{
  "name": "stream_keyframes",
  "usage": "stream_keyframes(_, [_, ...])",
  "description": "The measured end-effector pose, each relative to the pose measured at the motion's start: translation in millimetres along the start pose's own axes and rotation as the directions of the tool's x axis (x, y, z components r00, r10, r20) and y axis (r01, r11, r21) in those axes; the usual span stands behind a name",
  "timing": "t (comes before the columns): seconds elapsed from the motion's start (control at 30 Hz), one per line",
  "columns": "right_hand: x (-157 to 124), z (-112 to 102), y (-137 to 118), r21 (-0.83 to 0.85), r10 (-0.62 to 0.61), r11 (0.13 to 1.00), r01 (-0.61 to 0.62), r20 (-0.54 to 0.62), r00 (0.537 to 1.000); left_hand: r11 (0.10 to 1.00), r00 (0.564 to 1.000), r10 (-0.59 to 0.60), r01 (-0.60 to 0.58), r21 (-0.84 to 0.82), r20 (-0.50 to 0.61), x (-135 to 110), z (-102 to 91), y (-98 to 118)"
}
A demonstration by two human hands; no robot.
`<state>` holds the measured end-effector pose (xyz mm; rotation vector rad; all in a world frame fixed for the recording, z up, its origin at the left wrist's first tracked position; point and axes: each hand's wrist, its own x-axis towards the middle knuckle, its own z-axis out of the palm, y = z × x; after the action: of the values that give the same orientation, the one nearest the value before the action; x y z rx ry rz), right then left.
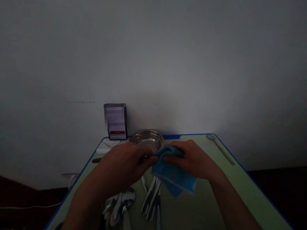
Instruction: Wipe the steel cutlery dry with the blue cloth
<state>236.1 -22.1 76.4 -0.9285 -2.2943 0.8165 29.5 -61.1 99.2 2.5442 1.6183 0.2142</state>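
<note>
Above the middle of the table, my right hand (pixel 193 159) is closed around a folded blue cloth (pixel 175 176), whose loose end hangs down. My left hand (pixel 130 161) is closed in a pinch at the cloth's left edge; what lies between its fingers is hidden. Below the hands lie several pieces of metal cutlery (pixel 153 198) with their handles toward me. Several spoons (pixel 128 197) are heaped to the left of these, partly covered by my left forearm. A shiny metal bowl (pixel 147 135) stands behind my hands.
One long spoon (pixel 221 150) lies along the table's right side. At the back left, a device with a lit screen (pixel 116 121) leans on the wall, near a white sheet (pixel 107 145) and a dark handle end (pixel 96 160). The pale green table (pixel 198 208) has a blue edge.
</note>
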Motion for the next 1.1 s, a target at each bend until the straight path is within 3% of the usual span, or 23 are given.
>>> stream_keyframes(0.23, [-5,-15,3,-0.009,0.111,0.994,-0.113,-0.127,0.986,0.979,0.998,0.041,-0.051,-0.198,-0.053,1,-6.8,4])
stream_keyframes(0.4, [-12,-26,11,-0.014,0.161,0.986,-0.167,-0.198,0.967,0.978,0.996,-0.076,0.083,-0.194,0.042,-8,-11.2,-11])
stream_keyframes(0.53, [-19,-38,18,0.015,0.165,0.986,-0.164,-0.088,0.982,0.959,0.993,-0.120,0.116,-0.257,-0.002,-16,-15.5,-25])
stream_keyframes(0.7, [-21,-39,20,-0.120,0.102,0.988,-0.092,0.079,0.992,0.966,0.993,-0.080,0.055,-0.251,-0.092,-16,-18.9,-19])
stream_keyframes(0.83, [-17,-35,18,-0.138,0.125,0.984,-0.114,0.077,0.989,0.976,0.991,-0.029,0.001,-0.219,-0.128,-13,-18.9,-12])
stream_keyframes(1.1, [-15,-31,16,0.098,0.153,0.983,-0.156,0.038,0.987,0.976,0.984,0.007,-0.044,-0.211,-0.176,-11,-18.2,-10])
